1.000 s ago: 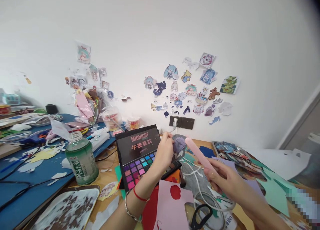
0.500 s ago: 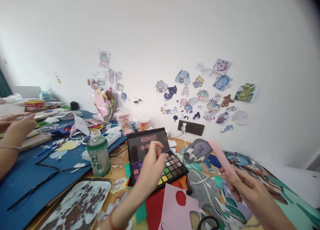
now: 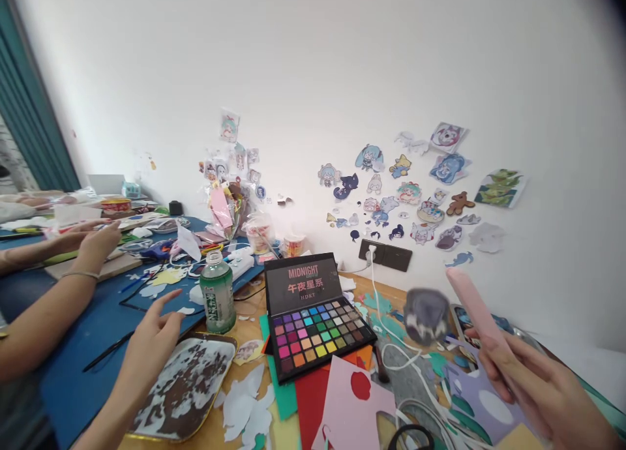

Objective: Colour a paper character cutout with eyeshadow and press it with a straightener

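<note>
My right hand [image 3: 531, 372] is closed around a long flat pink strip [image 3: 476, 306], which points up and to the left. Just left of it, a blurred grey-and-white cutout [image 3: 426, 316] appears in front of the wire and scraps; whether it touches anything I cannot tell. My left hand [image 3: 154, 342] holds nothing, its index finger stretched out, over the top left of a brown tray [image 3: 195, 372] smeared with white. To its right stand a green-labelled bottle [image 3: 216, 297] and an opened eyeshadow palette [image 3: 315, 332] with several coloured pans.
Pink paper [image 3: 349, 404] with a red shape lies below the palette, beside black scissor handles [image 3: 411, 437] and a white cable [image 3: 391, 359]. Another person's hands [image 3: 100, 244] are over the blue table part [image 3: 73, 365] at left. Cutouts and a socket [image 3: 386, 254] are on the wall.
My left hand has moved left from in front of the palette to over the tray, its index finger now extended. The view has turned left. The grey cutout appears farther right and lower.
</note>
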The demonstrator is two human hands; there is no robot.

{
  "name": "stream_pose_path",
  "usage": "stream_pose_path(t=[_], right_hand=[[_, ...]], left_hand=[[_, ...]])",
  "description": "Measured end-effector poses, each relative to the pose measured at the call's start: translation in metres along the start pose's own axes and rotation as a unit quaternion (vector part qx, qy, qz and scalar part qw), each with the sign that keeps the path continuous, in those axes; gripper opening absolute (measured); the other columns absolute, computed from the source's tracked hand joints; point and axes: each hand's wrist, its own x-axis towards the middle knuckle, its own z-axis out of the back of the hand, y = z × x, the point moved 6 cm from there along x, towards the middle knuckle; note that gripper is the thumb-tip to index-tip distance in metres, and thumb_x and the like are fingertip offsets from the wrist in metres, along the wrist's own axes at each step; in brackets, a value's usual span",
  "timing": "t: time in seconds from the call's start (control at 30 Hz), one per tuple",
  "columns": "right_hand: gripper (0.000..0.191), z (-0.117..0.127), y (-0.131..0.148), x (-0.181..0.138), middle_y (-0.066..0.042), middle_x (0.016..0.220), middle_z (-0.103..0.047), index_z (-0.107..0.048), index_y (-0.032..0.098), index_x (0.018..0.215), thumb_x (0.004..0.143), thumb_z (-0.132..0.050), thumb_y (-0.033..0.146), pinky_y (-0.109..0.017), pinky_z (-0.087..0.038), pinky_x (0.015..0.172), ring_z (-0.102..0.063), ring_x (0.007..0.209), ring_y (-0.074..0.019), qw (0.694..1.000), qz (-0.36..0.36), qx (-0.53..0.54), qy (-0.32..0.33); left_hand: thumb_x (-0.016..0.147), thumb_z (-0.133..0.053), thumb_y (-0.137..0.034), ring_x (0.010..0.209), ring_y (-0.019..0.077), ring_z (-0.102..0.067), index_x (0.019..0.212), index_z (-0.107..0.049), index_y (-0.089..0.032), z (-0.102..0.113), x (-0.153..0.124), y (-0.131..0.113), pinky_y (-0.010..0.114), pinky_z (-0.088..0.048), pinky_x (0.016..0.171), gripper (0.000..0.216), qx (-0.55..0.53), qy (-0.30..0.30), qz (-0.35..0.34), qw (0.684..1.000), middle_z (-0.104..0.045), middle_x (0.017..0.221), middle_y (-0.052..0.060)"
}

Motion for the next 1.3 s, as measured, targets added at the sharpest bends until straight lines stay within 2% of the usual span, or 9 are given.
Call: stream_pose_path(t=[0.13, 0.2, 0.37, 0.43, 0.53, 0.63, 0.87, 1.07, 1.3], right_hand=[[0.041, -0.013, 0.008, -0.008, 0.003, 0.052, -0.047, -0.059, 0.019, 0.083, 0.070, -0.059, 0.058, -0.024, -0.034, 0.041, -0.041, 0.042, -0.0115, 0.999, 0.010, -0.030, -0.001], [0.043, -0.026, 0.014, -0.013, 0.004, 0.049, -0.045, -0.061, 0.017, 0.088, 0.070, -0.058, 0.056, -0.025, -0.032, 0.042, -0.039, 0.041, -0.0115, 0.997, 0.026, -0.069, 0.000], [0.035, -0.050, 0.020, -0.014, 0.005, 0.048, -0.045, -0.063, 0.018, 0.084, 0.073, -0.053, 0.051, -0.024, -0.032, 0.043, -0.041, 0.041, -0.0123, 0.978, 0.055, -0.198, 0.038], [0.039, -0.047, 0.016, -0.010, 0.005, 0.048, -0.046, -0.060, 0.018, 0.089, 0.076, -0.049, 0.052, -0.024, -0.034, 0.043, -0.045, 0.042, -0.0137, 0.972, 0.049, -0.227, 0.043], [0.045, -0.039, 0.008, -0.004, 0.003, 0.054, -0.052, -0.057, 0.017, 0.097, 0.080, -0.040, 0.056, -0.026, -0.038, 0.048, -0.051, 0.046, -0.0158, 0.957, 0.028, -0.283, 0.063], [0.044, -0.031, 0.000, 0.001, -0.003, 0.071, -0.063, -0.057, 0.019, 0.100, 0.079, -0.044, 0.055, -0.028, -0.040, 0.056, -0.057, 0.057, -0.0191, 0.933, 0.014, -0.351, 0.072], [0.033, -0.034, -0.029, 0.005, -0.008, 0.086, -0.068, -0.060, 0.022, 0.093, 0.074, -0.053, 0.049, -0.028, -0.035, 0.057, -0.062, 0.076, -0.0278, 0.881, -0.018, -0.451, 0.144], [0.040, -0.040, -0.060, 0.007, -0.004, 0.061, -0.065, -0.049, 0.021, 0.077, 0.086, -0.031, 0.055, -0.027, -0.034, 0.048, -0.060, 0.049, -0.0208, 0.867, -0.066, -0.456, 0.191], [0.039, -0.053, -0.068, 0.014, -0.016, 0.102, -0.065, -0.047, 0.017, 0.104, 0.085, -0.035, 0.049, -0.036, -0.044, 0.065, -0.063, 0.089, -0.0329, 0.884, -0.013, -0.437, 0.165]], left_hand=[[0.081, -0.041, -0.040, 0.045, 0.0120, -0.030, 0.112, -0.049, -0.024, -0.051, -0.043, -0.033, 0.021, -0.024, 0.044, 0.036, -0.047, 0.125, -0.068, 0.989, -0.032, 0.050, -0.008], [0.086, -0.032, -0.035, 0.050, 0.0134, -0.036, 0.118, -0.039, -0.020, -0.095, -0.079, -0.061, 0.023, -0.030, 0.049, 0.036, -0.072, 0.270, -0.181, 0.943, -0.035, 0.057, -0.007], [0.083, -0.040, -0.025, 0.072, 0.0181, -0.050, 0.104, -0.050, -0.019, -0.170, -0.161, -0.095, 0.030, -0.040, 0.067, 0.024, -0.053, 0.431, -0.299, 0.850, -0.052, 0.076, 0.001], [0.077, -0.052, -0.025, 0.090, 0.0219, -0.052, 0.102, -0.056, -0.018, -0.188, -0.191, -0.100, 0.034, -0.041, 0.082, 0.027, -0.048, 0.493, -0.356, 0.793, -0.057, 0.095, 0.007], [0.063, -0.071, -0.030, 0.112, 0.0278, -0.045, 0.118, -0.053, -0.017, -0.208, -0.226, -0.094, 0.038, -0.034, 0.097, 0.059, -0.050, 0.559, -0.417, 0.715, -0.050, 0.123, 0.013], [0.060, -0.074, -0.038, 0.111, 0.0291, -0.044, 0.121, -0.052, -0.019, -0.226, -0.249, -0.078, 0.040, -0.034, 0.098, 0.067, -0.047, 0.589, -0.454, 0.667, -0.050, 0.123, 0.013], [0.069, -0.060, -0.021, 0.098, 0.0243, -0.043, 0.098, -0.052, -0.017, -0.235, -0.256, -0.061, 0.037, -0.035, 0.089, 0.031, -0.084, 0.575, -0.418, 0.698, -0.053, 0.104, 0.010], [0.064, -0.047, -0.007, 0.086, 0.0212, -0.043, 0.092, -0.048, -0.018, -0.233, -0.248, -0.058, 0.035, -0.035, 0.080, 0.031, -0.104, 0.599, -0.353, 0.711, -0.051, 0.094, 0.007], [0.062, -0.043, -0.004, 0.069, 0.0146, -0.041, 0.080, -0.048, -0.019, -0.244, -0.240, -0.044, 0.027, -0.030, 0.062, 0.024, -0.210, 0.603, -0.215, 0.739, -0.048, 0.073, -0.001]])
